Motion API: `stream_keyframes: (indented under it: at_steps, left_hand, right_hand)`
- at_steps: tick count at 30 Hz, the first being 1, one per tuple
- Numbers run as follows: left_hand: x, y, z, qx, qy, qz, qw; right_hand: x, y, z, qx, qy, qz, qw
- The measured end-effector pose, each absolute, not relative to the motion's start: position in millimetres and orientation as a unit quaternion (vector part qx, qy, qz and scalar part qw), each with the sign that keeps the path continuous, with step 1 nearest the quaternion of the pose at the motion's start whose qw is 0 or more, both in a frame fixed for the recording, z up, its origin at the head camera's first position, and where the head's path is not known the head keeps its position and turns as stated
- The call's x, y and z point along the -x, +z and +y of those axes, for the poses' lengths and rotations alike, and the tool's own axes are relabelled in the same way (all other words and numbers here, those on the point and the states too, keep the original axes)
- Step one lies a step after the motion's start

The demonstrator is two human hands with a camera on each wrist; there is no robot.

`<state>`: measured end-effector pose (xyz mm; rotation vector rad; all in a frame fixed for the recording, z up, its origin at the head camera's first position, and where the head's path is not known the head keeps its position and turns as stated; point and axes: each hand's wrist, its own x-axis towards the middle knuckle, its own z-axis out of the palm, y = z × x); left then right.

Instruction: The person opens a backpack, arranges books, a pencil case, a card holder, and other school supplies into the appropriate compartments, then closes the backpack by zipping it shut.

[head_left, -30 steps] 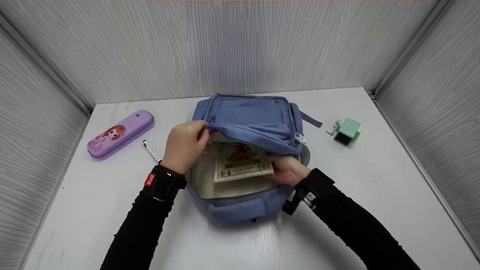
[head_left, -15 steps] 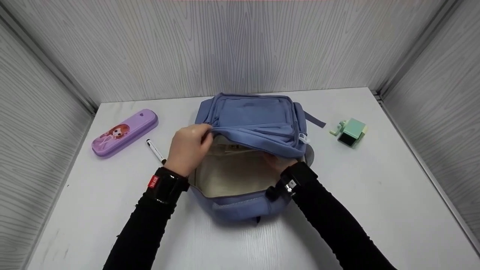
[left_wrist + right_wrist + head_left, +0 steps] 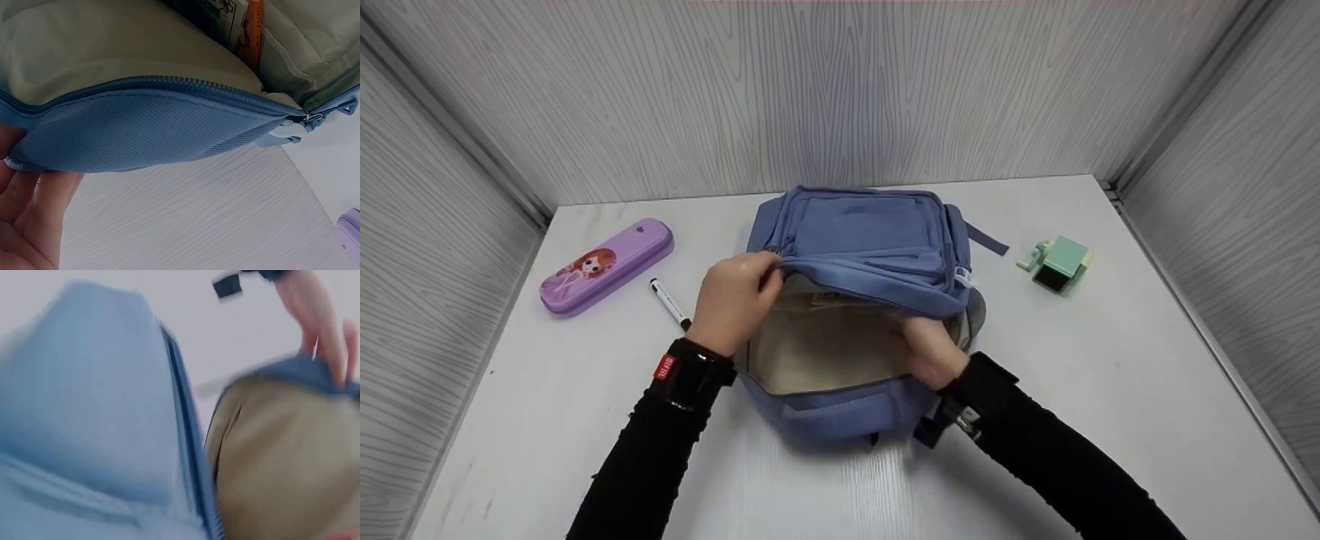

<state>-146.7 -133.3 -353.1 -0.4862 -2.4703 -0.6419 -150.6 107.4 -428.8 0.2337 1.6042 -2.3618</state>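
A blue backpack (image 3: 870, 225) lies on the table with its main compartment unzipped and its cream lining showing. My left hand (image 3: 735, 300) pinches the edge of the raised flap, thumb on one side and fingers beneath, as the left wrist view (image 3: 39, 214) shows. My right hand (image 3: 931, 351) is in the mouth of the bag at its right side, its fingertips partly in shadow; I see nothing held in it. Deep inside, the left wrist view catches the edges of a dark green book (image 3: 222, 19) and an orange book (image 3: 252, 36).
A purple pencil case (image 3: 607, 266) lies at the left of the white table (image 3: 1110, 420). Beside my left wrist is a white marker (image 3: 667, 302). To the right stands a mint-green pencil sharpener (image 3: 1061, 264) with a crank. Pale wood-grain panels (image 3: 840, 90) enclose the table.
The light-covered book held by my right hand went into the bag and out of head view. My right hand reached in deeper, then drew partly back. My left hand kept the flap raised.
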Motion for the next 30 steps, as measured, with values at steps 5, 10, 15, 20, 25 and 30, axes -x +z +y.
stream_keyframes:
  at_steps: [5, 10, 15, 20, 25, 30]
  left_hand:
    - [144, -356, -133, 0.18, -0.24, -0.918, 0.261]
    - [140, -361, -133, 0.182, -0.241, -0.919, 0.255]
    - [128, -373, -134, 0.187, -0.243, -0.918, 0.253]
    - [111, -396, -138, 0.191, -0.24, -0.917, 0.254]
    - [96, -423, -139, 0.2, -0.228, -0.916, 0.262]
    - [82, -447, -139, 0.21, -0.213, -0.916, 0.268]
  right_hand:
    - [110, -384, 126, 0.031, -0.716, 0.648, 0.257]
    - [88, -354, 158, 0.204, -0.593, 0.742, 0.234]
    - [83, -349, 180, 0.238, -0.517, 0.822, 0.036]
    - [101, -376, 191, 0.247, -0.399, 0.873, -0.132]
    - [114, -410, 201, 0.298, -0.304, 0.894, -0.14]
    - [114, -432, 206, 0.332, -0.263, 0.898, -0.121]
